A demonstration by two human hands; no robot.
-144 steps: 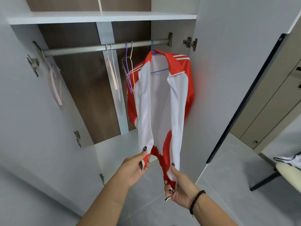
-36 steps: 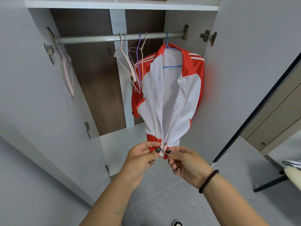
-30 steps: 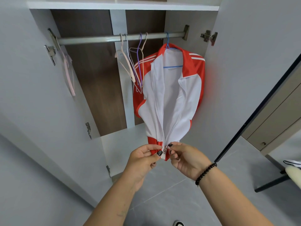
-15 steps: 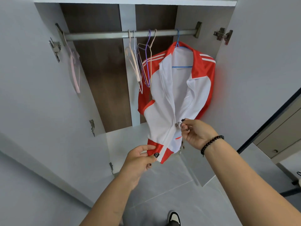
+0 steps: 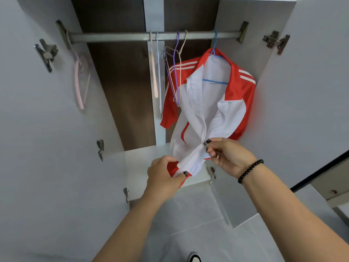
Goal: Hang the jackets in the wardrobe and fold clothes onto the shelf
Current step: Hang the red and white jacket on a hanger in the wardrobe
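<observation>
A red and white track jacket (image 5: pixel 224 110) hangs on a blue hanger (image 5: pixel 215 81) from the metal rail (image 5: pixel 120 37) at the right end of the open wardrobe. My left hand (image 5: pixel 165 174) grips the jacket's red bottom hem and pulls it toward me. My right hand (image 5: pixel 226 155) pinches the zipper pull partway up the front. Below the pull the two front panels are joined; above it they hang apart and show the white lining.
Several bare hangers (image 5: pixel 174 72) hang on the rail left of the jacket, and a pink hanger (image 5: pixel 79 82) hangs at the far left. White wardrobe doors (image 5: pixel 37 129) stand open on both sides. The wardrobe's white bottom shelf (image 5: pixel 143 159) lies below the jacket.
My hands first brought the zipper ends together at the hem. My right hand then drew the pull upward, closing the lower front. The camera has moved closer to the wardrobe.
</observation>
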